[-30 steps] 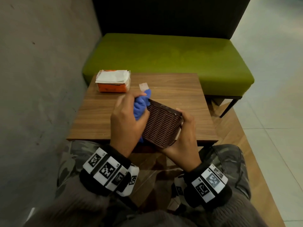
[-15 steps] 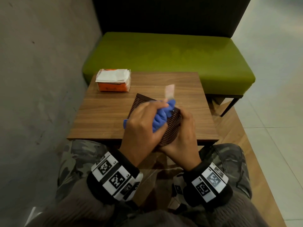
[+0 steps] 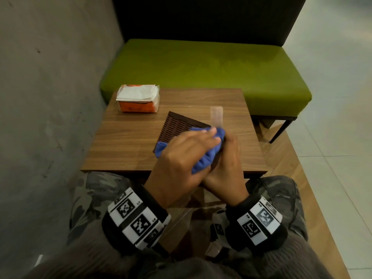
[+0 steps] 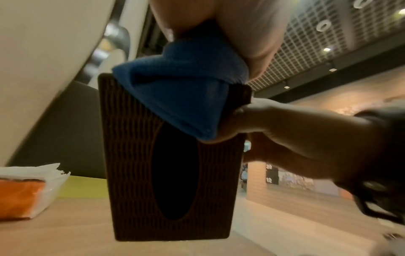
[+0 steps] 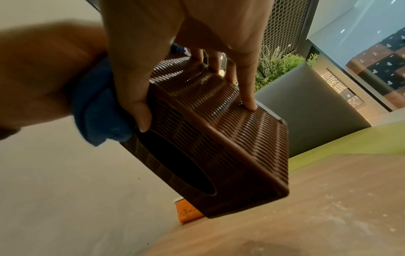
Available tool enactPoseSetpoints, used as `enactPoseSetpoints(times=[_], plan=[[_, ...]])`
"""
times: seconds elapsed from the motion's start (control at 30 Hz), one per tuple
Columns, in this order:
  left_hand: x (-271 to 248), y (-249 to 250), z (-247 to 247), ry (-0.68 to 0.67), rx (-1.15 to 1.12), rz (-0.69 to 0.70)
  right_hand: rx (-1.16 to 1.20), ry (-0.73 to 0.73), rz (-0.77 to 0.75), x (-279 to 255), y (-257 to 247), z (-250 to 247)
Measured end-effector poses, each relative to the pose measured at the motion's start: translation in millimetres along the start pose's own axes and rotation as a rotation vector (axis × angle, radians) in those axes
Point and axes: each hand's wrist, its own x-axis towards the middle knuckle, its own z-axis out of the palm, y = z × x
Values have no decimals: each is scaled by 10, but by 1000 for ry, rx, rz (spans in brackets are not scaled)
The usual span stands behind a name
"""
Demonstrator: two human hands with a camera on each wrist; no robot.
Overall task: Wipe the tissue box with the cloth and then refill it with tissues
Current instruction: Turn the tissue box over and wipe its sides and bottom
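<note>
Left hand (image 3: 179,158) presses cloth (image 3: 203,160) onto tissue box (image 3: 177,127); right hand (image 3: 227,168) grips it.

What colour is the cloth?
Blue; the cloth shows best in the left wrist view.

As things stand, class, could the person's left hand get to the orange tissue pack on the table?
Probably yes: bare wooden table lies between the left hand and orange tissue pack, but it must first drop the blue cloth.
</note>
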Motion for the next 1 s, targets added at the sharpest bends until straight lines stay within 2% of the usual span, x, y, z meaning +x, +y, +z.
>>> enactPoseSetpoints(times=[0.07, 0.2, 0.4, 0.5, 0.57, 0.63, 0.73, 0.77, 0.8, 0.83, 0.87, 0.97, 1.0], plan=[[-41, -52, -14, -45, 24, 40, -24, -10, -11, -13, 17, -4], [69, -92, 4, 51, 51, -66, 44, 8, 38, -57, -15, 45], [-37, -73, -110, -116, 51, 24, 37, -41, -17, -172, 23, 40], [-129, -131, -161, -216, 35, 138, 29, -41, 4, -236, 40, 74], [-223, -196, -192, -227, 22, 156, 43, -36, 32, -228, 46, 63], [-257, -313, -202, -134, 37, 26, 57, -42, 46, -202, 41, 27], [-164, -460, -153, 209, -51, -374, 39, -45, 45, -160, 25, 4], [-107, -424, -117, 292, -72, -448, 36, -44, 52, -147, 15, 7], [-63, -343, -57, 318, -72, -475, 25, -46, 64, -140, 22, 18], [-49, -224, 11, 283, -68, -448, 2, -61, 85, -146, 56, 35], [-68, -96, 84, 202, -49, -364, -8, -79, 122, -163, 104, 55], [-191, 85, 216, -32, 64, 29, 9, -138, 355, -206, 205, 92], [-189, 49, 208, -57, 97, 81, -6, -136, 348, -199, 208, 86]])
